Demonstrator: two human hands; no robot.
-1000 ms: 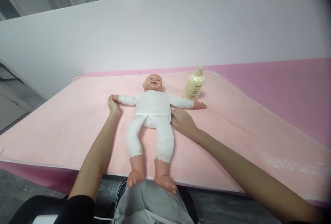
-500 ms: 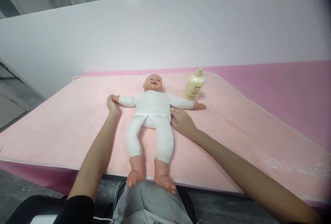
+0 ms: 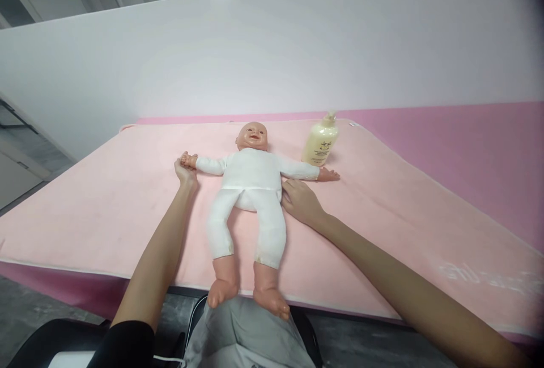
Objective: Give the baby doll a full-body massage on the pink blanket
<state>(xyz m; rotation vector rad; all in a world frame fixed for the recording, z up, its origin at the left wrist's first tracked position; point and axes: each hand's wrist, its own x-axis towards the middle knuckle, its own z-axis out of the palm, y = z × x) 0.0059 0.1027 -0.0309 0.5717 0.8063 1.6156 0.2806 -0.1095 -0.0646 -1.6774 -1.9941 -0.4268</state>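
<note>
A baby doll [image 3: 251, 169] with a white cloth body lies on its back, its arms spread and its feet toward me. My left hand [image 3: 185, 172] is closed around the doll's hand on the left side. Against the doll's right-hand side, at the hip, rests my right hand [image 3: 301, 200], fingers curled, with the fingertips partly hidden by the cloth body. Whether those fingers pinch anything is not visible. Behind the doll's outstretched arm on the right stands a pale yellow pump bottle [image 3: 319, 142].
A pink towel [image 3: 106, 198] covers the table, with a darker pink surface [image 3: 476, 152] beyond its right edge. A white partition [image 3: 272, 56] rises behind. The doll's feet reach over the front edge, above my grey-clothed lap [image 3: 250, 334].
My left hand has shifted slightly around the doll's hand, showing more of its small fingers. The right hand, doll and bottle stay in place; the view moves very slightly.
</note>
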